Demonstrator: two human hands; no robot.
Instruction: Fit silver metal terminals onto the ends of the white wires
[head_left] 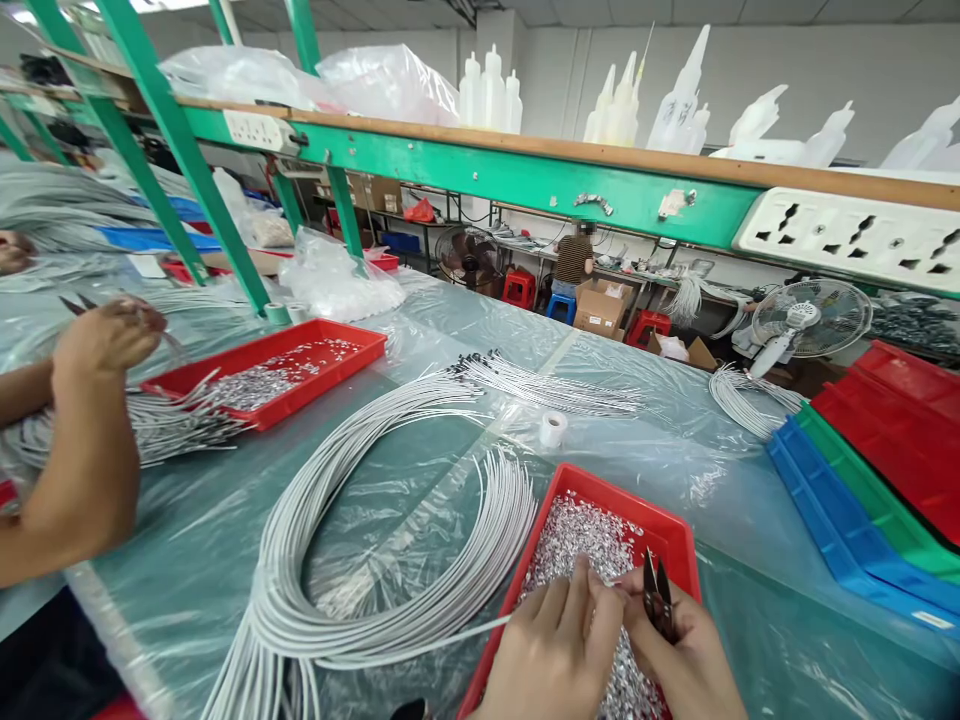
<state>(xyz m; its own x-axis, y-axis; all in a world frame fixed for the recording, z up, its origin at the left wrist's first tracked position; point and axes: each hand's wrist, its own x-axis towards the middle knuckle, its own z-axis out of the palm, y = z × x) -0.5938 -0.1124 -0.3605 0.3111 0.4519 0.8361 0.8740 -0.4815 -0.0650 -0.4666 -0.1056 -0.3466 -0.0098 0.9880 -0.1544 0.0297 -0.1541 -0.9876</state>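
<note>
My left hand [551, 645] is closed on a pale grey cable [484, 628] that runs in from the left. Its fingertips meet those of my right hand [679, 650] above a red tray [679, 535], and the cable's end is hidden between them. Held in my right hand is a pair of small dark scissors [658, 592], blades pointing up and slightly apart. Small shiny clear pieces [585, 540] fill much of the tray beneath both hands. Left of the tray lies a big coiled bundle of pale cables [281, 570], its cut ends fanned out near the tray's edge.
A co-worker's hand [109, 335] with scissors is at left, by another red tray [360, 345]. A white tape roll [553, 429] and dark-ended cables [555, 385] lie beyond my tray. Stacked bins [840, 500] stand right. A green shelf beam [487, 180] crosses above the plastic-covered table.
</note>
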